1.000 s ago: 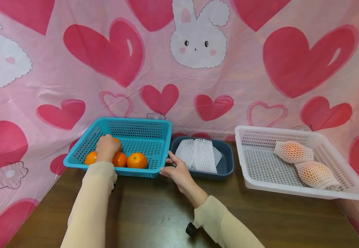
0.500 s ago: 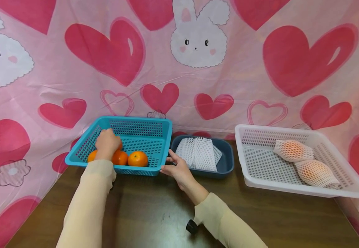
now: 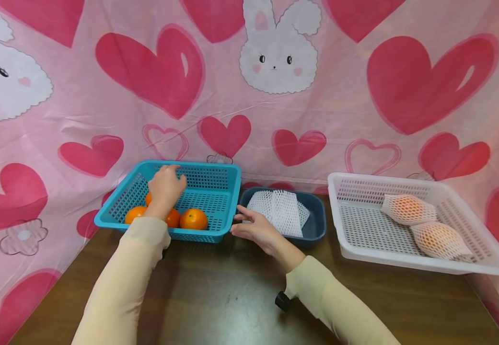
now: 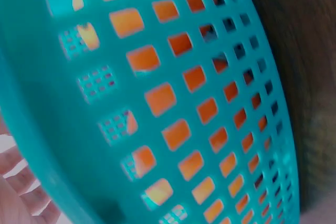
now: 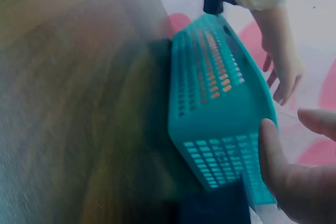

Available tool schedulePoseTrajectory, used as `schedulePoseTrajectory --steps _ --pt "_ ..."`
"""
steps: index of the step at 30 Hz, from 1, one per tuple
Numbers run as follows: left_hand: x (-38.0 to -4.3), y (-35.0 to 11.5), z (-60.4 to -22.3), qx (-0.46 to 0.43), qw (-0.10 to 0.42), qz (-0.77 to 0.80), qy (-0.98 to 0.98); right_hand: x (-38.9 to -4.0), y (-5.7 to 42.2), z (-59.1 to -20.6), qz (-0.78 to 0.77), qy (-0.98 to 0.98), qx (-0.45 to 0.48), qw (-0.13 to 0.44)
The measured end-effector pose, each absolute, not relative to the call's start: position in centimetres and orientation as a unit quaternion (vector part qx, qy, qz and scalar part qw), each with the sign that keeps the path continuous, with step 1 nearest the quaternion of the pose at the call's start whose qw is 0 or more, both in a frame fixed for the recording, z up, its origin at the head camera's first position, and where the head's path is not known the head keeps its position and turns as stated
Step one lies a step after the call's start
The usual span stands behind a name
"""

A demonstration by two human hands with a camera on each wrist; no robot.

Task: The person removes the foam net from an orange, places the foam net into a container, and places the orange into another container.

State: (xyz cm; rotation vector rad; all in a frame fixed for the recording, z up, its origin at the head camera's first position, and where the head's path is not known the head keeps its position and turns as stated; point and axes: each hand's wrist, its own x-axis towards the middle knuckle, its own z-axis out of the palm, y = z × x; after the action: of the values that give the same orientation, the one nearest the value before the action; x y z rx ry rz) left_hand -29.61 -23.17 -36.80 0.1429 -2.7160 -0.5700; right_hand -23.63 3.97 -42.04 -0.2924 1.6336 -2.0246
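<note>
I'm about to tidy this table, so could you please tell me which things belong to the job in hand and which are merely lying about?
Likely in the job:
teal basket and oranges, with left hand above, right hand beside
perhaps white nets in the navy tray and similarly netted fruits in the white basket

Merely around:
wooden table
heart-patterned cloth

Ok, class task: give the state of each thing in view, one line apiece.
Left hand, open, holding nothing
Right hand, open, holding nothing
Blue basket, upright, partly filled
Oranges, unwrapped
Nets, piled, no fruit showing
Dark tray, upright, holding nets
White basket, upright, partly filled
Wrapped fruit, netted
</note>
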Motion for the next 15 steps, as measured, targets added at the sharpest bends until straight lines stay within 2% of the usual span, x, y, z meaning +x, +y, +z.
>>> schedulePoseTrajectory --steps 7,15 --pt "-29.3 -21.4 -36.3 0.026 0.175 -0.234 -0.956 -24.5 6.3 -40.7 -0.715 0.631 -0.151 0.261" --pt "-28.6 -18.8 -35.5 -0.019 0.156 -0.267 -0.951 -24.6 8.7 -39.5 -0.663 0.685 -0.188 0.235"
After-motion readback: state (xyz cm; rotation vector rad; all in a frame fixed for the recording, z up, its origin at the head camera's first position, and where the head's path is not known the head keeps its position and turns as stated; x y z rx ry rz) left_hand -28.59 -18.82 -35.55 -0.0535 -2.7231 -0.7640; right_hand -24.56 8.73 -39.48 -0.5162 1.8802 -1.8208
